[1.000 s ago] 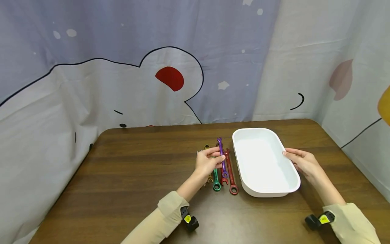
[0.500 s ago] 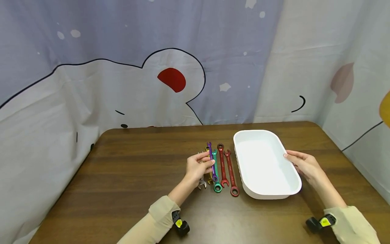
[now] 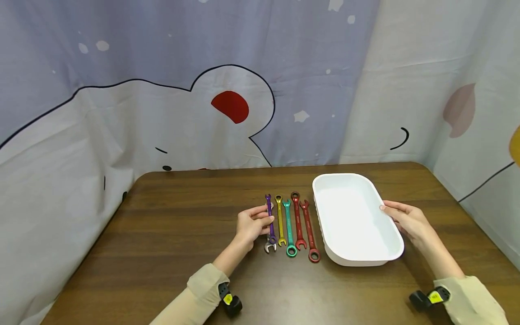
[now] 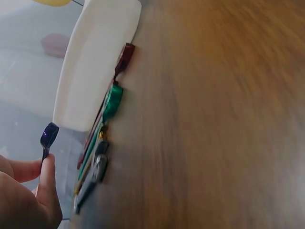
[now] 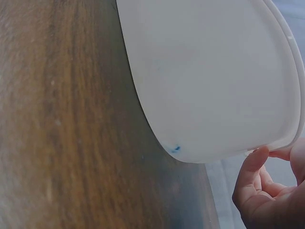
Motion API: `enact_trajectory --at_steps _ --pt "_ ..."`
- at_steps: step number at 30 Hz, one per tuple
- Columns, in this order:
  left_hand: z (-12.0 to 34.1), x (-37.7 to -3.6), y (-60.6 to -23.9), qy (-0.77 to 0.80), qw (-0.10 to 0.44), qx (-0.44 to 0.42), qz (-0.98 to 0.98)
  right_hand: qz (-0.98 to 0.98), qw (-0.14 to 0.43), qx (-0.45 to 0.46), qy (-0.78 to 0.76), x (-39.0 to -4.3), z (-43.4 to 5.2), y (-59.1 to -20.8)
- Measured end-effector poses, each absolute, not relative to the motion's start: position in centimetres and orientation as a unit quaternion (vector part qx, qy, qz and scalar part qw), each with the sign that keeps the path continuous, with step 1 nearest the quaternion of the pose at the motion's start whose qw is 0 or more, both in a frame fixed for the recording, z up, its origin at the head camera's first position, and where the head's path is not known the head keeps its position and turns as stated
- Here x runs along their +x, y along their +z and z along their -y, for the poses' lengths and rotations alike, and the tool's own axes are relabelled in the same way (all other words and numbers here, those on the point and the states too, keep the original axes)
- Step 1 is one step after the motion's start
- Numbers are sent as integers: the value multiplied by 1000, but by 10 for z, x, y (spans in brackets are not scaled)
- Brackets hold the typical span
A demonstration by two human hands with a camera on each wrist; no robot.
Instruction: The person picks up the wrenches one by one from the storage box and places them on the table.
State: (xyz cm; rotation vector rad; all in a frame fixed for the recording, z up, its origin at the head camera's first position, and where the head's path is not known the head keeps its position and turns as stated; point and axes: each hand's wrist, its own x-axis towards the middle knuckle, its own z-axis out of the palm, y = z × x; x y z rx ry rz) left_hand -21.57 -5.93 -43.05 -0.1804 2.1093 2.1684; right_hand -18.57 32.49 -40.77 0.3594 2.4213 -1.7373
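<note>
My left hand (image 3: 249, 225) pinches a purple combination wrench (image 3: 272, 229) between thumb and fingers, holding it above the table. Under it lies a silver wrench (image 3: 270, 248), partly hidden by the hand and the purple one. To the right, side by side, lie a yellow wrench (image 3: 280, 222), a green wrench (image 3: 289, 226) and two red wrenches (image 3: 298, 222). My right hand (image 3: 407, 220) pinches the right rim of a white plastic tray (image 3: 355, 216). In the left wrist view the ring end of the purple wrench (image 4: 49, 135) stands clear of the row.
Everything rests on a brown wooden table (image 3: 174, 225) with rounded far corners. A printed curtain (image 3: 195, 131) hangs behind it and along the sides. The tray stands just right of the wrenches, and its outer wall bears a small blue mark (image 5: 177, 148).
My left hand has moved left with the purple wrench, from over the red wrenches to over the silver one, uncovering the yellow and green wrenches. The right hand stays at the tray rim.
</note>
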Motion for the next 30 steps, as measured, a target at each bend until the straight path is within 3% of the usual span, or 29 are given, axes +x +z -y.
enact_trajectory --at_steps 30 --pt "84 -227 -437 620 71 -61 -779 -797 70 113 -589 -187 -326 -408"
